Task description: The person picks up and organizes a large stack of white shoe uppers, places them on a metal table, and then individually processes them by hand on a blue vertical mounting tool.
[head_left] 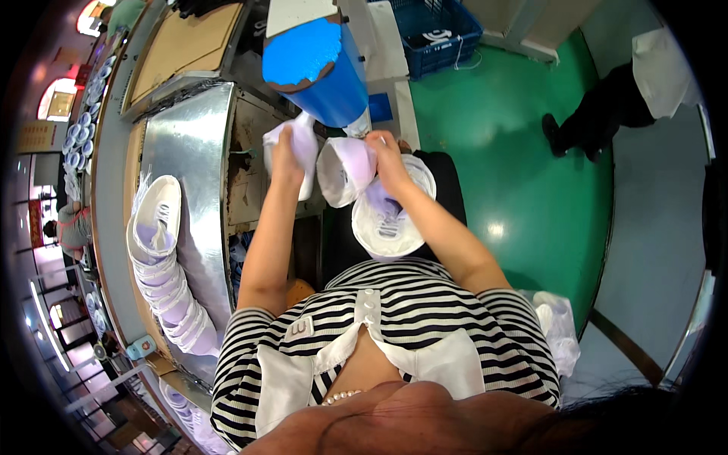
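Observation:
My left hand (pixel 285 161) is closed round a white and pale lavender shoe upper (pixel 305 148), held just below the blue machine. My right hand (pixel 389 161) has its fingers bent against the edge of a second lavender shoe upper (pixel 350 168), whose pale, open side faces left. More laced white and lavender uppers (pixel 388 235) rest on my lap, under my right wrist. The blue machine housing (pixel 322 83) hides part of what lies beyond my left fingertips.
A metal-topped bench (pixel 193 121) on the left carries a long nested row of shoe uppers (pixel 171 292). A blue crate (pixel 440 38) stands on the green floor (pixel 500 182) at the far side. Another person (pixel 618 98) is at the right. A white plastic bag (pixel 557 330) lies beside me.

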`<move>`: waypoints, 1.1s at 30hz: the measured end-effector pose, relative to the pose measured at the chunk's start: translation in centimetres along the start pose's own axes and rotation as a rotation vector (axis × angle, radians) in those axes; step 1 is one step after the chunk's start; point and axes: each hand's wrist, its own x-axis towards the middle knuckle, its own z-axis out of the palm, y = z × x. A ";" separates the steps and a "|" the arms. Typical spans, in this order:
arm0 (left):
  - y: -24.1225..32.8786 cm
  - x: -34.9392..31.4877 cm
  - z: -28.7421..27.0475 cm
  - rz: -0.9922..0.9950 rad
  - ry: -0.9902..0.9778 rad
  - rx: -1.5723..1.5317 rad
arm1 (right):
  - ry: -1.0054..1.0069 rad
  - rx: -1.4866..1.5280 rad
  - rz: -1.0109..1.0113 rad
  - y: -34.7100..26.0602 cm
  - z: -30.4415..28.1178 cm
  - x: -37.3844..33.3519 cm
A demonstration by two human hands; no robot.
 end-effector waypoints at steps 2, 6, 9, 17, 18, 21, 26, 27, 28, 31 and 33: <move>-0.6 -5.1 -2.3 0.260 0.031 0.310 | -0.016 -0.074 -0.085 0.7 0.0 -1.3; -1.3 -11.3 -2.4 0.060 -0.196 0.498 | -0.158 0.008 -0.117 -1.5 2.8 -3.7; 1.6 -12.4 1.0 -0.143 -0.319 -0.170 | -0.194 0.000 -0.122 -2.3 3.8 -3.3; -0.8 -8.3 3.2 0.173 -0.360 0.281 | -0.165 -0.041 -0.084 -2.7 2.2 -1.7; -0.4 -7.7 3.7 0.180 -0.361 0.290 | -0.148 0.024 -0.141 -3.1 2.3 -1.1; -0.4 -6.0 4.9 0.229 -0.352 0.288 | -0.162 0.119 -0.068 -3.0 1.6 0.8; -0.3 -3.0 4.7 0.073 -0.330 0.240 | -0.104 0.267 0.045 -3.2 2.3 1.4; -0.2 -2.0 4.3 -0.037 -0.324 0.191 | -0.090 0.305 0.077 -3.3 2.6 1.3; 0.1 -1.2 4.5 -0.134 -0.333 0.139 | -0.070 0.311 0.109 -3.3 2.6 1.6; 0.4 0.1 4.6 -0.239 -0.390 0.098 | 0.002 0.400 0.195 -3.5 3.0 1.7; -0.3 0.7 4.1 -0.309 -0.366 0.056 | 0.027 0.377 0.247 -3.0 2.6 2.5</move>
